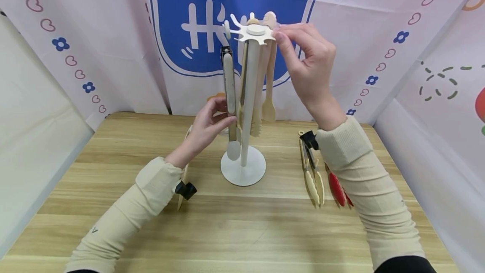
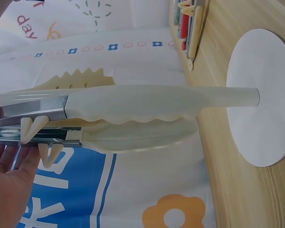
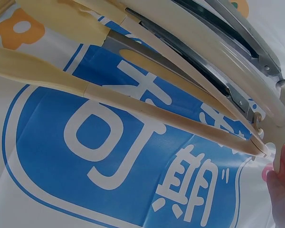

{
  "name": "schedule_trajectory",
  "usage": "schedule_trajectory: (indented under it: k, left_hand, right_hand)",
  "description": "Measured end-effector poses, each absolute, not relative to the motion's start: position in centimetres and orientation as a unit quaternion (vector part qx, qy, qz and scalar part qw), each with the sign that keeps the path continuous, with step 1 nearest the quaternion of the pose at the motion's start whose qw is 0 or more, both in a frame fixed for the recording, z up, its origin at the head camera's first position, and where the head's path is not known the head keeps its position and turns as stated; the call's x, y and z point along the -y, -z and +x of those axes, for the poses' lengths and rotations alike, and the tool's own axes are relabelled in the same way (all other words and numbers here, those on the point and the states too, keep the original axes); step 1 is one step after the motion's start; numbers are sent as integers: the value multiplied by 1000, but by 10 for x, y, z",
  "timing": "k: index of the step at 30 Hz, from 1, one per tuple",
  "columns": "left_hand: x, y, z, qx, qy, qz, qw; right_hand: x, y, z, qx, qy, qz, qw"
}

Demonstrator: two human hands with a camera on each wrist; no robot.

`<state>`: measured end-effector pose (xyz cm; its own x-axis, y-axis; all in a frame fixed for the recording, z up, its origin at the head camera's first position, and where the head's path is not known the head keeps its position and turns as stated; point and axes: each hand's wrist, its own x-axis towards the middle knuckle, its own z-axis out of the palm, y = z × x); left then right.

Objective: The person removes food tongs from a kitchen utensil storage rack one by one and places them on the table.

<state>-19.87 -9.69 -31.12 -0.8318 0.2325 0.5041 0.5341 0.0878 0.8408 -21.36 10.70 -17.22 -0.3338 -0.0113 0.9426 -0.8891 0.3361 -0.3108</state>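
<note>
A white utensil stand stands upright on a round base, with a hooked rack at its top. Tongs with pale scalloped heads hang on the rack's left side. My left hand holds these tongs at mid-length, thumb on the near side and fingers behind. At the top, my right hand pinches the rack's right edge between thumb and fingers. A wooden-handled spatula hangs beside the pole, also seen as a spatula in the right wrist view. Other utensils behind the pole are partly hidden.
Cream-tipped tongs and red-tipped tongs lie on the wooden table at right, the red ones partly under my right sleeve. A slim pale utensil lies behind my left wrist. A printed cloth hangs behind.
</note>
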Motion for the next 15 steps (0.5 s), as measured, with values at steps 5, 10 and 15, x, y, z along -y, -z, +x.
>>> schedule_trajectory:
  k: [5, 10, 15]
  left_hand:
    - [98, 310, -197, 735, 616, -255, 122]
    - [99, 307, -197, 728, 622, -256, 132]
    - [102, 307, -196, 721, 630, -249, 142]
  right_hand:
    - [-107, 173, -213, 670, -465, 338, 470]
    - [-107, 173, -214, 669, -466, 339, 469]
    - [-108, 172, -213, 671, -464, 339, 468]
